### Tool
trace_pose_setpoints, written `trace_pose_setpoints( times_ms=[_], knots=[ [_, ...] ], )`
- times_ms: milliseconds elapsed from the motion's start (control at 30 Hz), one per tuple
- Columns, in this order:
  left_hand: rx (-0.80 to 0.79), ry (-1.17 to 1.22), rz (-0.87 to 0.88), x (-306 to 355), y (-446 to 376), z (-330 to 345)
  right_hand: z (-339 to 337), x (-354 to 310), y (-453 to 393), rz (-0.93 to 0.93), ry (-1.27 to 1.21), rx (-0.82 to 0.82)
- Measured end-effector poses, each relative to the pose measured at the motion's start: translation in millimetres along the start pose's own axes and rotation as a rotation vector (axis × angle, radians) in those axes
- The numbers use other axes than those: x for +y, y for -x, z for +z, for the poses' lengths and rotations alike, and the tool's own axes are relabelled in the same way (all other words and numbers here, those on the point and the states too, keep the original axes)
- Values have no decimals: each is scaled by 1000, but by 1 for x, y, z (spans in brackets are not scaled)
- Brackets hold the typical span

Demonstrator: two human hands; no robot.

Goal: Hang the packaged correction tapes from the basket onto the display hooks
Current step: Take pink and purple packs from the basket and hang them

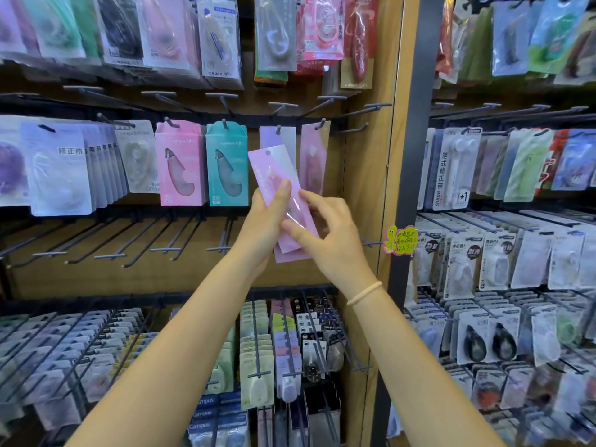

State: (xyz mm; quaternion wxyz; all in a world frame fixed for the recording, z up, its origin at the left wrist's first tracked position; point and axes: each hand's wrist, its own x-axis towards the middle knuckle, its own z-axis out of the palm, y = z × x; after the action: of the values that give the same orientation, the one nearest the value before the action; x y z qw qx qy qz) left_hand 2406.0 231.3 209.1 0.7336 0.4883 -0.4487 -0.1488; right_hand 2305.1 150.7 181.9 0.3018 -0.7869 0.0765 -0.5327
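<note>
Status: hanging in progress. The left hand (pixel 264 217) grips a small stack of pink packaged correction tapes (pixel 280 195), thumb curled over the front. The right hand (pixel 325 235) pinches the stack's lower edge between thumb and fingers, seemingly separating the front pack. The stack is raised before the middle row of display hooks (pixel 277 129), its punched hole just below them, not yet threaded.

Already on that row: a lilac pack (pixel 278 137) and a pink pack (pixel 314 156) directly behind the stack, with a teal box (pixel 225 162) and pink box (pixel 180 162) to the left.

Remaining: the held packs. Bare hooks (pixel 167 240) stand in the row below.

Basket: not in view; contents cannot be told.
</note>
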Motion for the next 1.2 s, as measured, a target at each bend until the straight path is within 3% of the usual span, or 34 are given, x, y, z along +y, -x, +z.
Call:
trace_pose_setpoints(
  times_ms=[100,467,867,1200],
  knots=[
    [-53,20,0,0,3,4,3,2,4,18,-32,0],
    [-37,-19,-20,-1,4,-8,-14,4,-13,55,-16,357],
    [-18,-17,14,3,-2,-10,-14,-4,-34,27,197,300],
    [42,76,-4,-5,2,-22,-11,3,-34,64,214,288]
  ],
)
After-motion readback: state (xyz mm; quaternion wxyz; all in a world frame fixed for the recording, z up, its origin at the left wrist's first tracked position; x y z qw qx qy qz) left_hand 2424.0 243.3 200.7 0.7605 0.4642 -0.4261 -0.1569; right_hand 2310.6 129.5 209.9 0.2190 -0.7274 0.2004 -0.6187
